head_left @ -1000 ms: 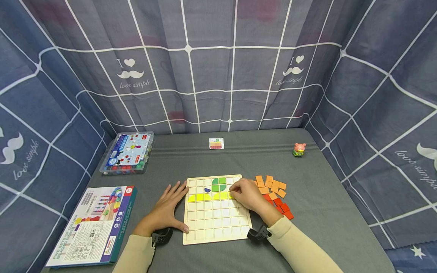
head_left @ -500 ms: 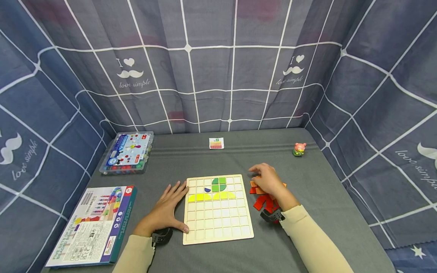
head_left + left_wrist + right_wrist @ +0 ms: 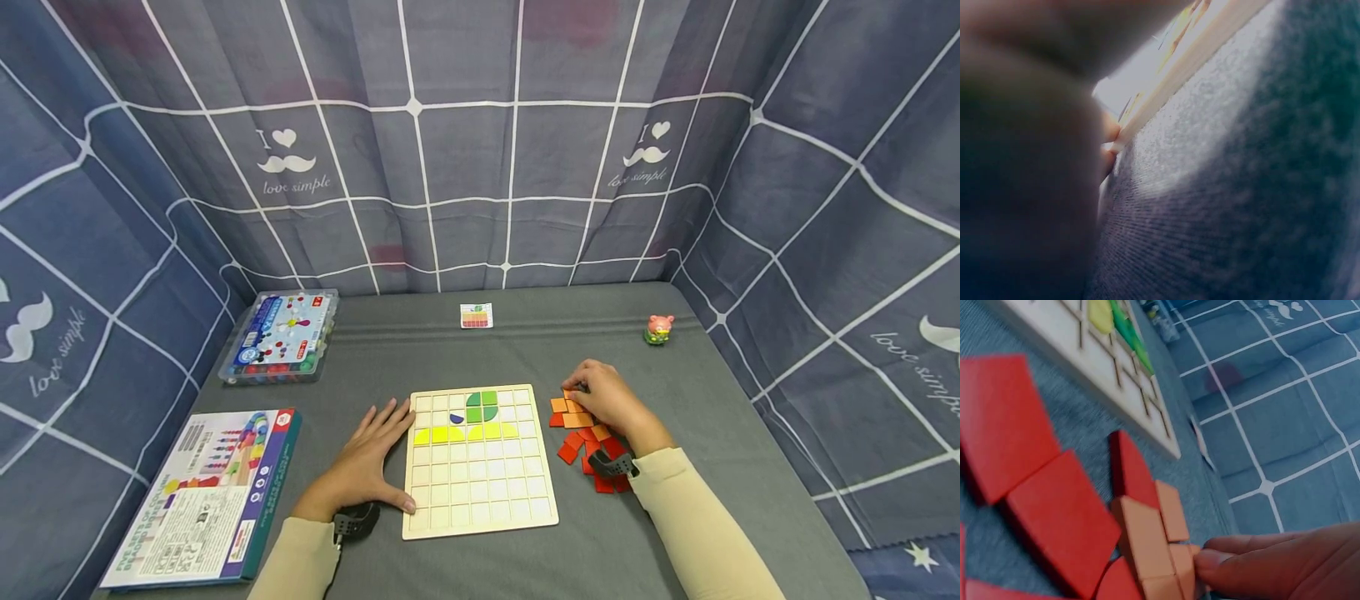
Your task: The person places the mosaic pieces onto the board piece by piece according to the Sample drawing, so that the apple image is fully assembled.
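A wooden grid board [image 3: 480,492] lies on the grey table, with green pieces [image 3: 482,406], a small blue piece [image 3: 455,417] and a yellow row [image 3: 465,432] in its upper cells. My left hand [image 3: 365,460] lies flat on the cloth, fingers straight, touching the board's left edge [image 3: 1166,75]. Right of the board is a loose pile of orange tiles [image 3: 573,413] and red tiles [image 3: 570,452]. My right hand [image 3: 603,398] is curled over the pile's far end. Its fingertips [image 3: 1210,562] pinch an orange tile [image 3: 1147,540] beside red tiles [image 3: 1060,512].
A clear plastic case [image 3: 279,336] sits at the back left and a printed box [image 3: 206,496] at the front left. A small pattern card [image 3: 476,316] and a pink pig toy [image 3: 657,329] stand near the back edge. Checked curtains [image 3: 480,150] wall in the table.
My right hand left the yellow row on the board and moved right to the tile pile, where some tiles have shifted. The left hand has stayed put.
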Demonstrator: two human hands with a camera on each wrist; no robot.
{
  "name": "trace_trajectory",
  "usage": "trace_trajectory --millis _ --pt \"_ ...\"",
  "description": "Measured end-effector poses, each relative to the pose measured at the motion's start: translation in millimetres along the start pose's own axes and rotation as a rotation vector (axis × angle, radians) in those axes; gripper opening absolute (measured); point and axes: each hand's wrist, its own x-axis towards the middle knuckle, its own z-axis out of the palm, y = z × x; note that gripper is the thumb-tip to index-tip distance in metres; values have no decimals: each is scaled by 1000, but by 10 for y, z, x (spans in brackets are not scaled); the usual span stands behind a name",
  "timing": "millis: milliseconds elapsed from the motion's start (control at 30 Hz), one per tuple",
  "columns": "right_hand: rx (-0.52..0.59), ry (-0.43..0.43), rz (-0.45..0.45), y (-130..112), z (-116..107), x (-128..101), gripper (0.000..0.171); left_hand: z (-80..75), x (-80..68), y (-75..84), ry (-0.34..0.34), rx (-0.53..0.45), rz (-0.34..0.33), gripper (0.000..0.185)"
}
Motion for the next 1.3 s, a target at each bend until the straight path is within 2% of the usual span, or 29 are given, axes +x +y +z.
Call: trace_trajectory --millis 167,367,500,600,700,800,967,1100,1200,1300 --pt "-74 4 -74 36 22 -20 13 4 -6 1 -1 -2 2 148" --pt "-113 20 -143 36 25 4 16 15 -4 -15 11 9 15 148" --pt "-123 54 -144 -13 38 14 14 17 1 -14 12 3 17 147" --pt "-86 83 -132 -107 73 20 15 14 7 -7 9 -2 7 147" --pt "-27 78 -153 -267 164 34 17 10 10 -4 6 1 2 147" --pt "20 37 -201 -485 322 37 18 12 5 -14 3 6 2 147" --pt "60 -26 -346 -946 601 37 13 17 5 -25 5 19 6 148" --pt "47 -98 -462 -1278 765 51 8 21 6 -32 10 27 9 147" --pt "20 -147 -501 -1464 870 64 8 13 -2 -27 4 18 12 147" --pt "-18 -160 -522 -1613 969 86 10 10 -14 -30 2 13 17 146"
